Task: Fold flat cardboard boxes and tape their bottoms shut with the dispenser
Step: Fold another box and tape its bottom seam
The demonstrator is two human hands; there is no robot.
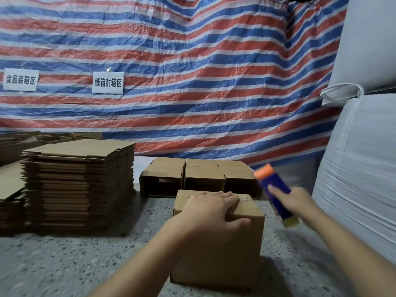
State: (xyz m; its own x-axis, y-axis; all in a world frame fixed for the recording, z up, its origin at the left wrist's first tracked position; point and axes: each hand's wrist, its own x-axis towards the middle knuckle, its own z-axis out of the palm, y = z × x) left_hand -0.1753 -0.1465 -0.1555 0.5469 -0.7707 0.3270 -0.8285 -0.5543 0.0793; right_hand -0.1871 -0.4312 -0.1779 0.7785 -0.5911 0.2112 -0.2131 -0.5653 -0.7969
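While left hand [211,207] presses box [218,243] | right hand [297,200] grips dispenser [274,191] beside

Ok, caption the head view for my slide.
Left hand steadies a folded box; right hand grips the tape dispenser.

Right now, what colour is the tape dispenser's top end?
Orange, on the tape dispenser; head view.

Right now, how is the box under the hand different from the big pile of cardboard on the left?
The box under the left hand is folded up into a cube; the pile is flat sheets stacked on each other. The box is one piece; the pile holds many. The hand presses the box, while nothing touches the pile. Both are plain brown cardboard on the speckled floor.
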